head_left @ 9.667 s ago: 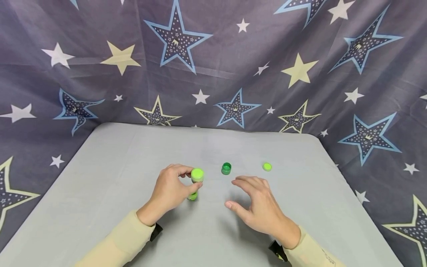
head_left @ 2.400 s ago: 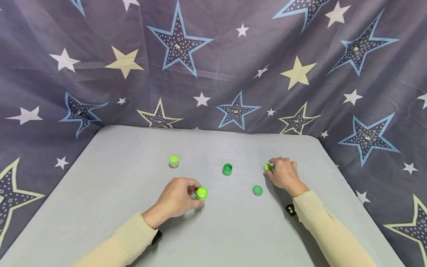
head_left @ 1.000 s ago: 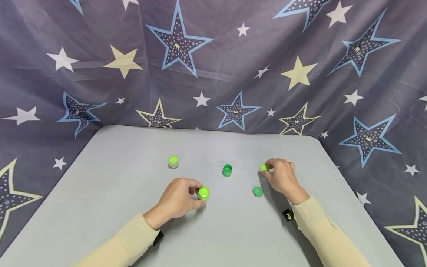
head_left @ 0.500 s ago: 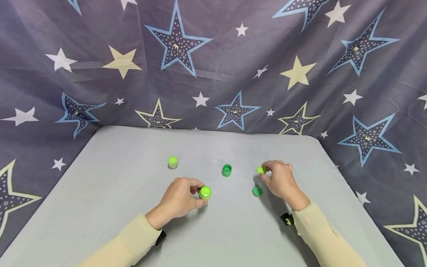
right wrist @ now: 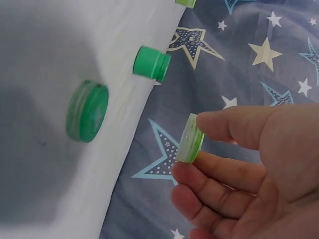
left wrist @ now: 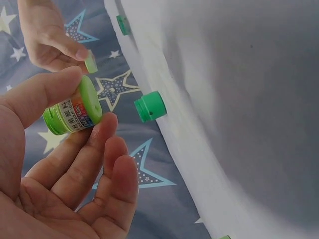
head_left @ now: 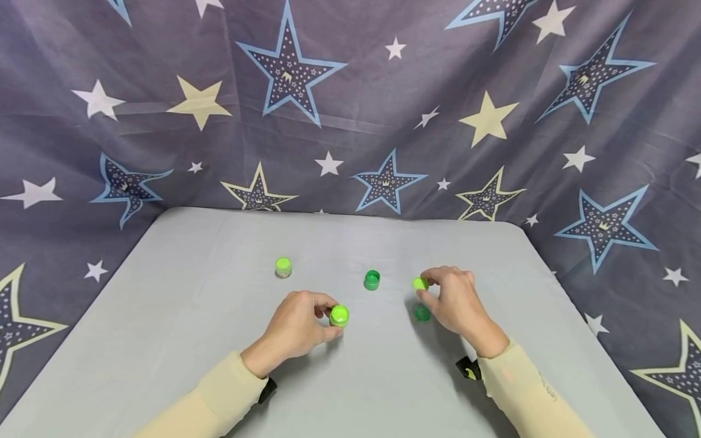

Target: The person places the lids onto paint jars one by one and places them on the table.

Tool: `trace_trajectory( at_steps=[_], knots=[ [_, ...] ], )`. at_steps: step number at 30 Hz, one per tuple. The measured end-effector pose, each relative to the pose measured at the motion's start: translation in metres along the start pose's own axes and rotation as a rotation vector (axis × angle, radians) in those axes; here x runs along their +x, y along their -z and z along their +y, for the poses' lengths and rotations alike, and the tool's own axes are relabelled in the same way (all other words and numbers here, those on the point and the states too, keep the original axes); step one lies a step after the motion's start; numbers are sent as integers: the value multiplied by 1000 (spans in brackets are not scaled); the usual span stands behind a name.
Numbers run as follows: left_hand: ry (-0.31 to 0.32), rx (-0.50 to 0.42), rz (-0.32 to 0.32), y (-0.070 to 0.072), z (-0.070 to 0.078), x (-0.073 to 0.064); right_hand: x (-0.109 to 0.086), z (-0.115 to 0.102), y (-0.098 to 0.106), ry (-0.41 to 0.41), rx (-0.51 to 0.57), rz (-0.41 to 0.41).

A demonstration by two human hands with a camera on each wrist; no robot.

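Observation:
My left hand (head_left: 300, 325) pinches an open light-green paint jar (head_left: 339, 316) between thumb and fingers; its printed label (left wrist: 76, 115) shows in the left wrist view. My right hand (head_left: 457, 303) pinches a light-green jar lid (head_left: 420, 284) by its edge, seen side-on as a thin disc (right wrist: 190, 139) in the right wrist view. Beneath the right hand, a dark-green lid (head_left: 422, 313) lies on the table in its shadow. An open dark-green jar (head_left: 372, 280) stands between the two hands, farther back.
A capped light-green jar (head_left: 283, 267) stands on the grey-covered table (head_left: 219, 292), behind the left hand. A dark curtain (head_left: 350, 109) with printed stars hangs along the table's back and sides.
The right hand has picked up the light-green lid and carried it left and nearer, over the dark-green lid. The left hand has shifted slightly right with its jar. Earlier, the capped jar was set down.

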State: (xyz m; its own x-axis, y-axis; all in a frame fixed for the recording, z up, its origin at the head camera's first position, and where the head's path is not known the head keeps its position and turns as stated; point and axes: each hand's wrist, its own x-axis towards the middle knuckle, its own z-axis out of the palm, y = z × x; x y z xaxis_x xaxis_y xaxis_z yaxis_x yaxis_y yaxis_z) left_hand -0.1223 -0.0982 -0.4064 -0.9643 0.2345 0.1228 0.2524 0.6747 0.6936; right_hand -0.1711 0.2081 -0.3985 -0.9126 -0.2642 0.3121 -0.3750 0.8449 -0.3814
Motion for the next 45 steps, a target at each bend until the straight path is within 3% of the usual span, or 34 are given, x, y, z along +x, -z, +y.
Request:
trace_trajectory(
  at_steps=[45],
  knots=[
    [-79,4,1,-9,11,-2,-22,-59,6,198,127,-10]
  ],
)
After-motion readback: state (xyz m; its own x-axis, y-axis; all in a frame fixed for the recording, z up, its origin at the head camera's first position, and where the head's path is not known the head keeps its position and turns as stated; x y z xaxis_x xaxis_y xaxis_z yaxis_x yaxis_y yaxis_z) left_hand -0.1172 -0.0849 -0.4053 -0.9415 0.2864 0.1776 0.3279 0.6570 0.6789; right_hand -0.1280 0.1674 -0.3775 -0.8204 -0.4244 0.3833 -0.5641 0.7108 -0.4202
